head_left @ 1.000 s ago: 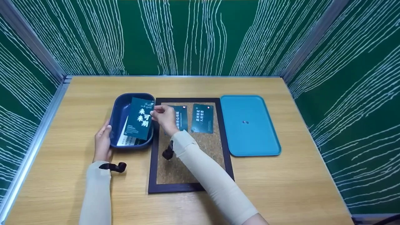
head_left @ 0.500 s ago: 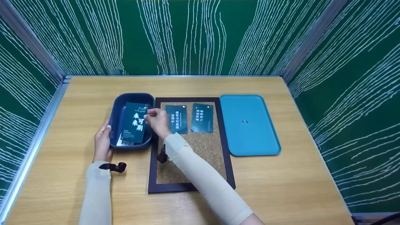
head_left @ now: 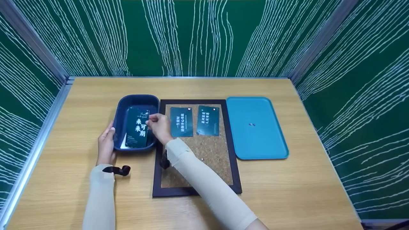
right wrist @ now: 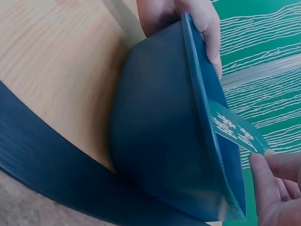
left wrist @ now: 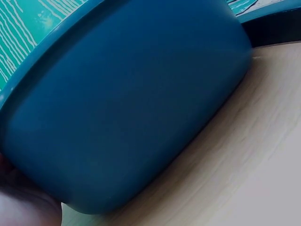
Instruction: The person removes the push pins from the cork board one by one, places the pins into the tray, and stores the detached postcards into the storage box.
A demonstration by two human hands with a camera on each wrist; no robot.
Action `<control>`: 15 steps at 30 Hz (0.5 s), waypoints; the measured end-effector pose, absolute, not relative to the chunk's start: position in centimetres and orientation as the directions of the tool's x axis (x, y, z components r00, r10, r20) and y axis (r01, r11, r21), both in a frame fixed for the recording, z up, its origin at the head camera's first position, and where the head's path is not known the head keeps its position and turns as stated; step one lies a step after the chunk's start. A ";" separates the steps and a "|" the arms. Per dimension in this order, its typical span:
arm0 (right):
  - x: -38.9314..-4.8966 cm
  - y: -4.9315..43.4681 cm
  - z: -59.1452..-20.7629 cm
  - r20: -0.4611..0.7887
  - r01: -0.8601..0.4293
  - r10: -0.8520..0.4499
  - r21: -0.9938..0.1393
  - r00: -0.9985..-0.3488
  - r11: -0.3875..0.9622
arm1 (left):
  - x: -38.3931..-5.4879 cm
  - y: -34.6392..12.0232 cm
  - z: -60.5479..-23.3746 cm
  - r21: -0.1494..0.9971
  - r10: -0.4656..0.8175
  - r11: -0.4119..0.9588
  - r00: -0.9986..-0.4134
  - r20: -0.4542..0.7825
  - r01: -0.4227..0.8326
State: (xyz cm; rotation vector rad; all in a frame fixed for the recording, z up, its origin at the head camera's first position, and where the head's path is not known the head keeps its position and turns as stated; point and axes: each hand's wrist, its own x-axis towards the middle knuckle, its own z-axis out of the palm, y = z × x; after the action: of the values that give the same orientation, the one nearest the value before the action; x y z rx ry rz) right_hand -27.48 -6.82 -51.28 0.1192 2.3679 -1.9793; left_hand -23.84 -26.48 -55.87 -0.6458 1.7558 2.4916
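- The left hand (left wrist: 29, 207) shows only partly; its fingers are mostly out of sight, and it touches the outside of the blue bin (left wrist: 131, 103).
- From the fingers, the long smooth wall of this bin extends up and to the right, filling most of the view.
- Above the fingers runs the rim (left wrist: 33, 61), and beyond it is a green panel (left wrist: 16, 33) with white lines.
- Right of the fingers, beneath the bin, lies the wooden tabletop (left wrist: 254, 113).
- Farthest from the fingers is a black band (left wrist: 275, 30).

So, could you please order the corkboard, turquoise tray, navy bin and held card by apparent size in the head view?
1. Corkboard
2. Turquoise tray
3. Navy bin
4. Held card, partly covered
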 end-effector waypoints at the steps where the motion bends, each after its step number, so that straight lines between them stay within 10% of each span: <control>1: -27.5 -6.8 -51.3 -0.094 0.096 0.023 -0.979 -0.995 0.179 | -23.9 -26.5 -55.9 0.895 -0.210 -0.366 -0.914 -0.348 -0.256; 15: -27.7 -6.4 -52.2 -0.100 0.099 0.004 -0.974 -0.995 0.203 | -23.8 -26.6 -56.0 0.900 -0.220 -0.354 -0.913 -0.343 -0.253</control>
State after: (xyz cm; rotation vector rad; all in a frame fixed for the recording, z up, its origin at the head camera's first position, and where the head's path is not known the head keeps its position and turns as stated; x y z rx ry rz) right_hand -27.75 -6.41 -52.22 0.1017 2.3767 -1.9348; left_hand -23.79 -26.56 -56.03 -0.6501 1.7741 2.4842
